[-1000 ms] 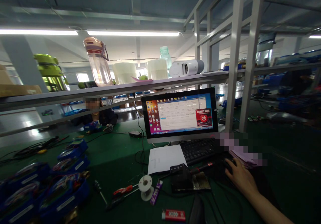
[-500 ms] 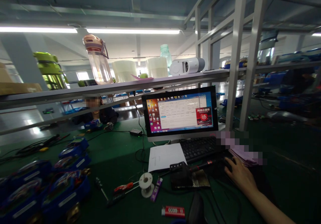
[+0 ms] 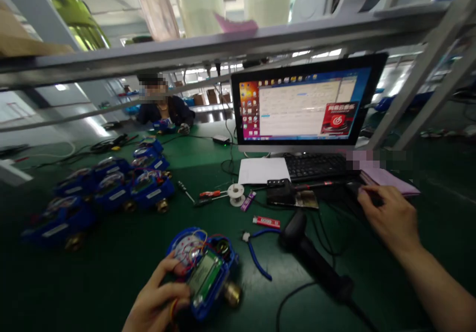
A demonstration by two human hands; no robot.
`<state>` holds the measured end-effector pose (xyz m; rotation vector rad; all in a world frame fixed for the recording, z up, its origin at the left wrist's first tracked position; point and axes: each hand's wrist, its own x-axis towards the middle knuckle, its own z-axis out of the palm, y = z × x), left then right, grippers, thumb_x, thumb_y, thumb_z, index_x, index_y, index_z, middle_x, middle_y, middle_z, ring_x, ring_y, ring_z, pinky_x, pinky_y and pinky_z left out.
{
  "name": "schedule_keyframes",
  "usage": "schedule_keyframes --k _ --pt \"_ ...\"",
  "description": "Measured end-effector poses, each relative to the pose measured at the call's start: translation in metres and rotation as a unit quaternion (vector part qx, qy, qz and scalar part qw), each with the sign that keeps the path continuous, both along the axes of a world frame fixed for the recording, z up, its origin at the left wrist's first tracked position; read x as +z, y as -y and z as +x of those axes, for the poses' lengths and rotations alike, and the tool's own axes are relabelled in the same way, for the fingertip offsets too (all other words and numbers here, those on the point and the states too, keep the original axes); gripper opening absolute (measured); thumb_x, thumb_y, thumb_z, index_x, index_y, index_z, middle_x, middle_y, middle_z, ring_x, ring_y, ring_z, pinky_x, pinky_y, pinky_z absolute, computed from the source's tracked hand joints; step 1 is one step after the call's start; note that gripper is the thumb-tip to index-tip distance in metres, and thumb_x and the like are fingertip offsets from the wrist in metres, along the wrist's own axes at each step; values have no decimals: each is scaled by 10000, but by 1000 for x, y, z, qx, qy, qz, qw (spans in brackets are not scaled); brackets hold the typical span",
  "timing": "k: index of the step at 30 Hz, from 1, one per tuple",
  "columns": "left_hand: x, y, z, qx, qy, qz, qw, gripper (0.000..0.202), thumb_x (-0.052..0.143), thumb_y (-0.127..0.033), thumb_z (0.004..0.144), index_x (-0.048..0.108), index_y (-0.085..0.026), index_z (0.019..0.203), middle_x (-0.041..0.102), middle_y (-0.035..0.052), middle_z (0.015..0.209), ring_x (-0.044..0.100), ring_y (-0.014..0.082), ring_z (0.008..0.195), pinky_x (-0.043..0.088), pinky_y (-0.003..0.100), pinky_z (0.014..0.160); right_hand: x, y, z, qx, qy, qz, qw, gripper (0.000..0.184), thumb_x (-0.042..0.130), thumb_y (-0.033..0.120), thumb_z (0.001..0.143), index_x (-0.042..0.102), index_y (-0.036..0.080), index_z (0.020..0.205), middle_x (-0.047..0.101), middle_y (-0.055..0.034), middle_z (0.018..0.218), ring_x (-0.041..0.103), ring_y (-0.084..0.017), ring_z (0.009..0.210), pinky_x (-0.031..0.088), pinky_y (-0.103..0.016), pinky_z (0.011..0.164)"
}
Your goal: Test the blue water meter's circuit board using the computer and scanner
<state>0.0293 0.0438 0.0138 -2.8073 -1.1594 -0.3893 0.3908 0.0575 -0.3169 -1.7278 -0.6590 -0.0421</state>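
Observation:
My left hand [image 3: 159, 292] is closed on the left side of an opened blue meter [image 3: 219, 300], its fingers against a green circuit board [image 3: 204, 277] with a display. Thin red and yellow wires run across the housing, and a brass fitting [image 3: 232, 293] sticks out at its right. My right hand [image 3: 390, 218] is beside a black mouse [image 3: 352, 188], fingers curled and thumb close to the index finger; what lies between them, if anything, I cannot make out. Blue-handled cutters [image 3: 256, 255] and a black barcode scanner [image 3: 316, 262] lie between my hands.
Several blue meters [image 3: 115, 193] stand at left. A monitor [image 3: 297, 109], keyboard [image 3: 316, 167], white paper [image 3: 262, 171] and pink sheets [image 3: 390, 178] are ahead. A solder spool [image 3: 236, 194], screwdrivers and a red lighter [image 3: 267, 222] lie mid-table. A shelf [image 3: 208, 49] crosses above; a person [image 3: 163, 104] sits opposite.
The view has tilted down, bringing my left hand, the opened meter, the cutters and the whole scanner into sight. My right hand's fingers have curled and drawn back beside the mouse.

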Motion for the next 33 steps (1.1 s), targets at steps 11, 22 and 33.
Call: schedule_keyframes --k 11,22,33 --pt "2 0 9 -77 -3 -49 996 76 628 -146 752 624 -199 806 426 11 1003 426 84 1059 269 186 1031 27 26 -127 326 -63 -79 940 650 434 456 612 484 127 1170 561 -130 1010 522 -168 618 416 -319 568" --pt "1 1 10 -79 7 -47 996 105 637 -119 734 630 -190 811 434 23 1012 434 107 1058 224 275 1080 116 101 -158 568 -16 176 804 249 462 199 676 581 131 883 613 -65 836 577 -89 744 467 -133 636" --pt "1 0 9 -77 1 -48 996 101 631 -146 746 627 -211 824 428 10 1008 430 96 1050 200 282 1099 122 104 -157 597 -39 179 781 276 475 227 709 581 103 932 616 -85 922 580 -85 811 469 -133 724"
